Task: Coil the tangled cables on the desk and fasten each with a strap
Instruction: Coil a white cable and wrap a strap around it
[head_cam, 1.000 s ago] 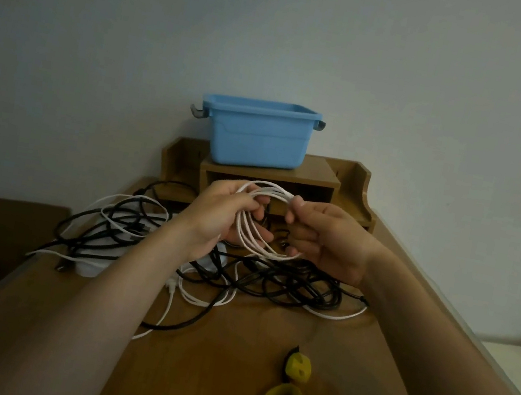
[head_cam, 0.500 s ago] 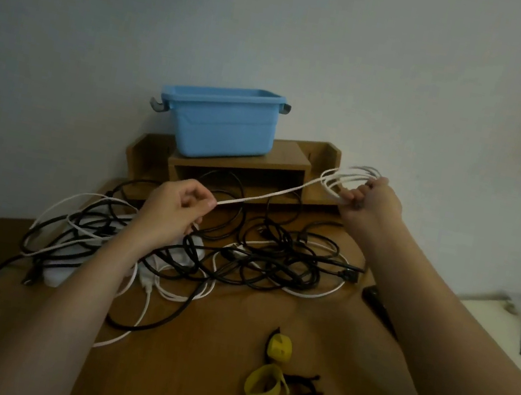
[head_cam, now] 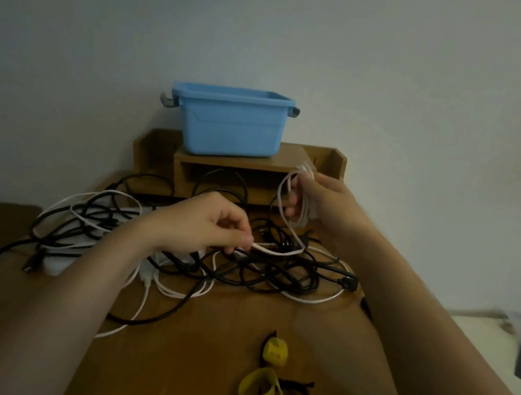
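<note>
- The wooden desk (head_cam: 225, 348) has a big heap of black and white cables (head_cam: 273, 276) at its far end.
- One white cable (head_cam: 277, 252) is partly wound. Its loops sit in the right hand (head_cam: 320, 204), with fingers curled round them, up above the heap.
- The left hand (head_cam: 209, 223) pinches the loose part, low by the heap.
- That loose part could snag on the black cables and tug the loops apart.
- The straps (head_cam: 256, 393) lie near the front, well away from both hands.

Desk (head_cam: 208, 345) smooth brown wood; bin (head_cam: 230, 122) smooth blue plastic; shelf (head_cam: 239, 172) wood.
</note>
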Motion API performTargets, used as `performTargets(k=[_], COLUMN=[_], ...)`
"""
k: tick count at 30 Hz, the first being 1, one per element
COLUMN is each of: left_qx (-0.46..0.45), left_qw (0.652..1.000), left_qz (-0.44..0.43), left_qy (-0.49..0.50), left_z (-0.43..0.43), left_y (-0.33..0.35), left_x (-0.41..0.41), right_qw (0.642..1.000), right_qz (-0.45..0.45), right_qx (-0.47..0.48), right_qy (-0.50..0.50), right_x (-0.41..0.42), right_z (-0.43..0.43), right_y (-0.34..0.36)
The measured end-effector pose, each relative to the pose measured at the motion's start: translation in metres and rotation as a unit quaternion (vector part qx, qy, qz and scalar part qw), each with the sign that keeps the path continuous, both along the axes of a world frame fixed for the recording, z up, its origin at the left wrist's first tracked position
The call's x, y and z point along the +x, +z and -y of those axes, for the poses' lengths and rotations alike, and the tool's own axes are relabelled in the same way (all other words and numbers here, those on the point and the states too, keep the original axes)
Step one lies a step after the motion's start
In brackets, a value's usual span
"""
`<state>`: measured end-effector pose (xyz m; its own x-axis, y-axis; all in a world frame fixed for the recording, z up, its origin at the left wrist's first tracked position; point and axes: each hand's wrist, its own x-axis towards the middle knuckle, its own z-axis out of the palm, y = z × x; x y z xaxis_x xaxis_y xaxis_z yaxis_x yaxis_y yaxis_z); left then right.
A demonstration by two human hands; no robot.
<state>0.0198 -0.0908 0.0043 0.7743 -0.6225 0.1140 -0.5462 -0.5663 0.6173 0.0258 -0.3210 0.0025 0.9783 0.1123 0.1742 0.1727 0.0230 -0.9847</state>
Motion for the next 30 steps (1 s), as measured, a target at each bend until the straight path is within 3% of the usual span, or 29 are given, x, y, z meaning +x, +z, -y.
performTargets(k=[3, 5, 7, 11, 14, 19, 22, 26, 30], left_qx=[-0.130, -0.238, -0.290, -0.310, -0.286, -0.228, -0.206, -0.241, -0.212], left_qw=[0.992, 0.969, 0.948, 0.930, 0.934, 0.968, 0.975, 0.966, 0.967], left_qz=[-0.001, -0.019, 0.010, 0.064, 0.074, -0.060, -0.072, -0.054, 0.036], left_qy=[0.010, 0.062, 0.129, 0.189, 0.199, 0.089, 0.044, 0.079, 0.135], left_z=[-0.001, 0.001, 0.002, 0.001, -0.001, -0.003, 0.002, 0.006, 0.008], left_y=[0.003, 0.003, 0.002, -0.002, -0.004, -0.010, -0.016, -0.014, -0.013], left_x=[-0.001, 0.001, 0.005, 0.008, 0.008, 0.008, 0.008, 0.007, 0.007], right_qw=[0.993, 0.983, 0.975, 0.968, 0.964, 0.952, 0.940, 0.945, 0.966], right_qz=[-0.024, -0.047, -0.056, -0.068, -0.067, -0.096, -0.099, -0.086, -0.052], right_qx=[-0.028, -0.023, -0.022, -0.027, -0.013, 0.089, 0.110, 0.051, -0.018], right_qy=[0.110, 0.177, 0.212, 0.242, 0.256, 0.278, 0.307, 0.310, 0.251], right_x=[-0.008, -0.009, -0.008, -0.009, -0.009, -0.004, -0.002, 0.001, 0.000], right_z=[-0.009, -0.010, -0.013, -0.021, -0.022, -0.017, -0.014, -0.006, -0.002], right_y=[0.003, 0.002, -0.002, -0.004, -0.005, -0.005, -0.003, -0.003, 0.000])
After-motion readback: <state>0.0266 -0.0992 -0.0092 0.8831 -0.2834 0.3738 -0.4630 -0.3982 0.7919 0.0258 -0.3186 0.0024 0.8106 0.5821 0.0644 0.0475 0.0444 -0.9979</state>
